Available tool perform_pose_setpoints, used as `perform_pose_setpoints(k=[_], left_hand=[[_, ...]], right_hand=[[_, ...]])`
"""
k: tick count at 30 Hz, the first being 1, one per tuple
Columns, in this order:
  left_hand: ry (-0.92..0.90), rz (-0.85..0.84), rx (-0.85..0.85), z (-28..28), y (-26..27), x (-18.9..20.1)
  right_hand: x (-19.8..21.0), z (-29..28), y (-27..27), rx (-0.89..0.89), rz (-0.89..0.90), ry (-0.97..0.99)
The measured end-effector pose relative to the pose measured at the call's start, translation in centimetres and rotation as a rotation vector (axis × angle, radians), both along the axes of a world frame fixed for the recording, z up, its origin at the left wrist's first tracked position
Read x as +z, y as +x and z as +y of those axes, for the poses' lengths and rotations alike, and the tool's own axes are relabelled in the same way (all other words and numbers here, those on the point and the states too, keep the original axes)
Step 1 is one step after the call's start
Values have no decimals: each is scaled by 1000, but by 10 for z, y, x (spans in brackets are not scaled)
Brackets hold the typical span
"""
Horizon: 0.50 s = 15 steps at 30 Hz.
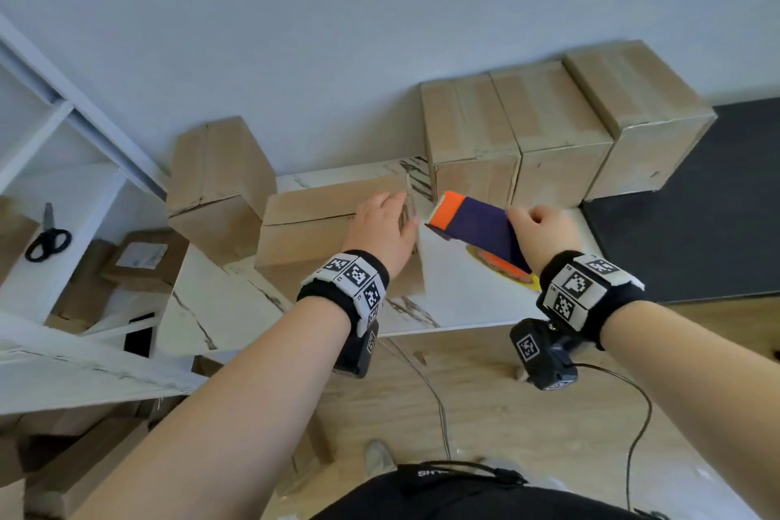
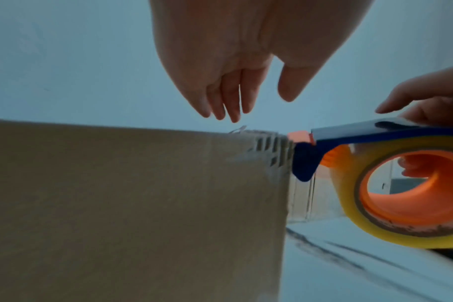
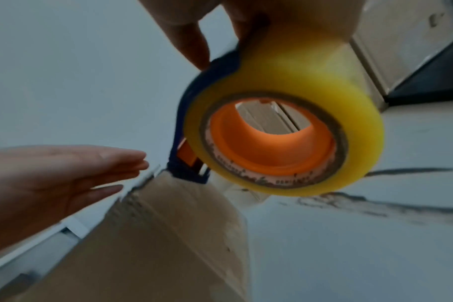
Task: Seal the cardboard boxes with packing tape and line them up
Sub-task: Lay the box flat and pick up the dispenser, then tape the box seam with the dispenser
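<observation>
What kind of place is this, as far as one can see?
Probably a home room or small office used for packing parcels: sealed cardboard boxes lined up on a marble-pattern table, white shelving holding scissors, wood flooring.

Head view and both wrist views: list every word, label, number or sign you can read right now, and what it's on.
White lettering on the black strap at the person's waist: upside down, too partial to read.
White shipping label on the brown parcel under the shelf: too small.
Print on the yellow tape roll's cardboard core: blurred.
Black-and-white square marker codes on the wristbands: patterns, no words.
</observation>
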State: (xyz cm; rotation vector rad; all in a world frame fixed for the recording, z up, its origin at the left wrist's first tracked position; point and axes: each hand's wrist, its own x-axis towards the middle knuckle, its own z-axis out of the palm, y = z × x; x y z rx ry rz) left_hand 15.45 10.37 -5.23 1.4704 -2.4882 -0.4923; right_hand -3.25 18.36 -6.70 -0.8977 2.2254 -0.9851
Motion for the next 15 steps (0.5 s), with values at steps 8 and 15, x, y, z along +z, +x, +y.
perform_pose_setpoints(k=[8,15], left_hand=[[703,690,254,17,-23,32],[762,885,419,36,9,50]], right_hand=[[44,20,-13,54,-34,-238],[56,15,3,198,-28,-272]])
